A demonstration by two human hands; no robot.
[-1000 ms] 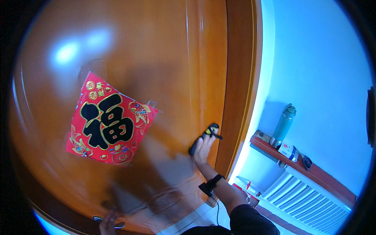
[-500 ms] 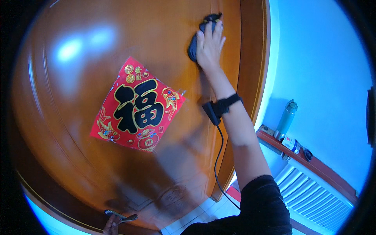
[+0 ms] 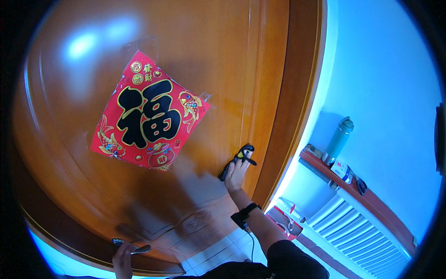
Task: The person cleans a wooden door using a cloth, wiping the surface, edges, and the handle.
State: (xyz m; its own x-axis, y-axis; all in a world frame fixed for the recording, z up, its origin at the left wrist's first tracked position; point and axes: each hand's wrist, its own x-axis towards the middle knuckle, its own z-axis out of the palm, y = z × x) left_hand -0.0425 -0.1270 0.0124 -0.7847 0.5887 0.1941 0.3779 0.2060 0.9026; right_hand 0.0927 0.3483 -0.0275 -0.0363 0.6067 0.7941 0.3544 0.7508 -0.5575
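My right hand (image 3: 236, 176) is against a brown wooden door (image 3: 204, 51), near its right side, holding a black object (image 3: 243, 151) with a small yellow part. My fingers cover much of that object, and I cannot make out its kind. A black strap with a small device (image 3: 244, 216) and a cable is round my right wrist. At lower left, my left hand (image 3: 122, 261) is closed round the silver door handle (image 3: 141, 249). A red diamond-shaped paper decoration (image 3: 148, 111), with a large black character and gold fish, hangs on the door between my hands.
Right of the door frame (image 3: 299, 109), a red-brown ledge (image 3: 388, 207) bears a teal bottle (image 3: 339, 140), a small white and blue box (image 3: 342, 171) and a dark item (image 3: 361, 185). A white radiator (image 3: 355, 228) stands under it. A red box (image 3: 284, 222) sits below, beside the door.
My right hand has come down the door with the black object, from near the top to below the decoration's level. My left hand is still on the handle. The view has shifted slightly.
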